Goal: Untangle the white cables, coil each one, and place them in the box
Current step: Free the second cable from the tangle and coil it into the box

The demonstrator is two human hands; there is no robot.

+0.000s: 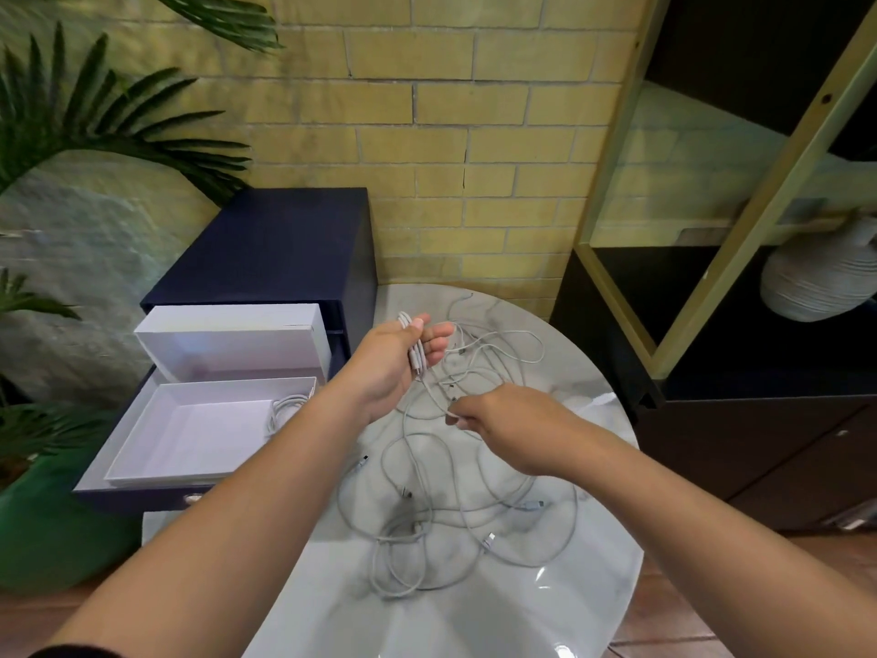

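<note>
A tangle of white cables (455, 496) lies spread over the round marble table (560, 586). My left hand (394, 363) is raised over the table's far left side and grips a few folded loops of one white cable (412, 341). That cable runs down to my right hand (512, 429), which pinches it between thumb and fingers above the tangle. At the left, the white box (190, 434) stands open in a pulled-out drawer, with one coiled cable (284, 408) in its right corner.
The box's white lid (228, 344) stands behind it against a dark blue drawer cabinet (275, 249). A green pot with palm leaves (52, 529) is at the far left. A dark shelf unit with a ribbed vase (816, 277) stands to the right.
</note>
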